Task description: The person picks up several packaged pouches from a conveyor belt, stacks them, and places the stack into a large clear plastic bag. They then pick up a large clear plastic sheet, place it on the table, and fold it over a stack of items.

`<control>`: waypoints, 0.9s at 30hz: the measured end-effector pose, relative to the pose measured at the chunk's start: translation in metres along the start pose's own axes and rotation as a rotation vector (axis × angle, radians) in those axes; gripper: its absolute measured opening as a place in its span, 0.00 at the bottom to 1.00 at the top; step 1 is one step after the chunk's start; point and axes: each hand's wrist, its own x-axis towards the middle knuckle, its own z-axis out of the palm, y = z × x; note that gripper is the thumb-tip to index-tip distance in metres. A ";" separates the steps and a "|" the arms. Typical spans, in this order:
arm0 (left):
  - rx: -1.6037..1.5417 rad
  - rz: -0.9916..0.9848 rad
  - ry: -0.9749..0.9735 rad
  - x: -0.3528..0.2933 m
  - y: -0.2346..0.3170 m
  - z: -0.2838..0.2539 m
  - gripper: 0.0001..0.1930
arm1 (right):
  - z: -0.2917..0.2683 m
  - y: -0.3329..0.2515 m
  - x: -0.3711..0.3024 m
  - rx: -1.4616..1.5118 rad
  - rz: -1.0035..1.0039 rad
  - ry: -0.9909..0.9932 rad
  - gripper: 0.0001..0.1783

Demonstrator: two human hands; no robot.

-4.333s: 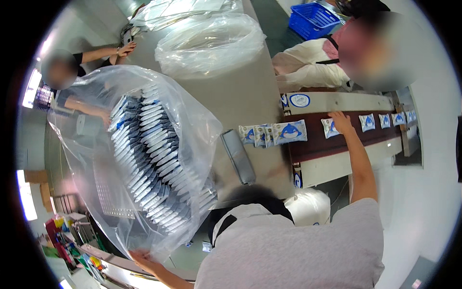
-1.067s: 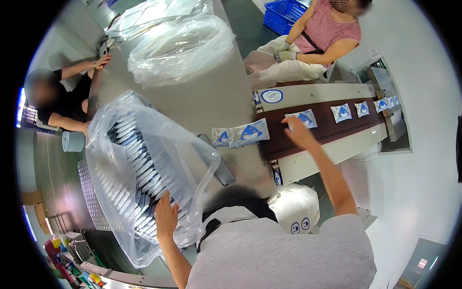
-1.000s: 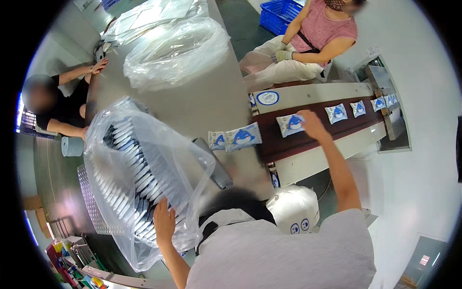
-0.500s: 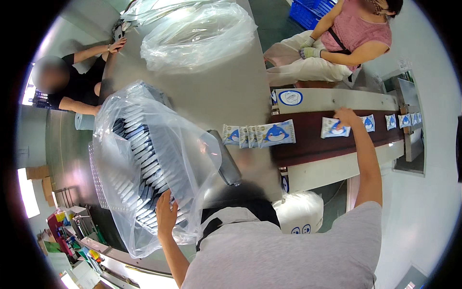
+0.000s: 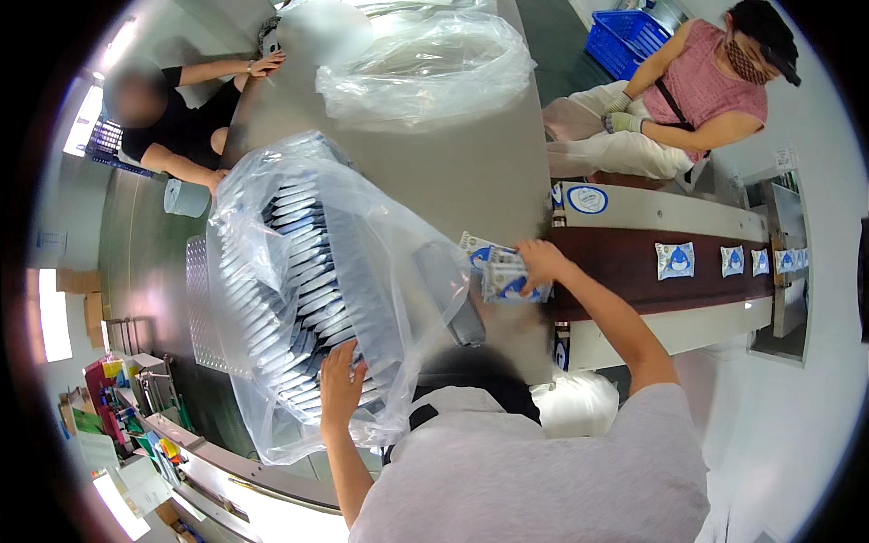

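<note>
My right hand (image 5: 545, 264) is closed on a small stack of white-and-blue packets (image 5: 503, 276) with a cartoon whale print, at the table edge by the belt. How many packets its fingers hold is hidden. My left hand (image 5: 340, 385) lies at the near end of a large clear plastic bag (image 5: 398, 281), its thumb apart from its fingers, touching the packets inside. Within the bag, rows of similar packets (image 5: 312, 271) stand tightly on edge. More whale packets (image 5: 675, 261) lie spaced out along a dark red conveyor belt (image 5: 615, 271) on the right.
Between bag and stack, a dark grey block (image 5: 463, 317) lies on the metal table (image 5: 434, 181). Another clear bag (image 5: 425, 72) sits at its far end. One person (image 5: 697, 100) in gloves sits beyond the belt; another (image 5: 181, 118) is at the left, a hand near the bag.
My right hand has moved left from the belt to the stack at the table edge, bringing a packet along. My left hand stays at the bag. The whole view has shifted.
</note>
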 end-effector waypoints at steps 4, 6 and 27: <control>-0.006 -0.066 -0.036 0.000 0.006 -0.003 0.20 | 0.003 -0.034 -0.031 -0.113 0.042 -0.097 0.49; 0.026 -0.047 -0.015 -0.001 0.002 -0.003 0.20 | -0.003 -0.037 -0.026 -0.121 0.011 -0.148 0.48; 0.145 -0.077 0.592 0.051 -0.051 -0.060 0.36 | -0.131 -0.167 -0.021 1.983 -0.483 0.494 0.29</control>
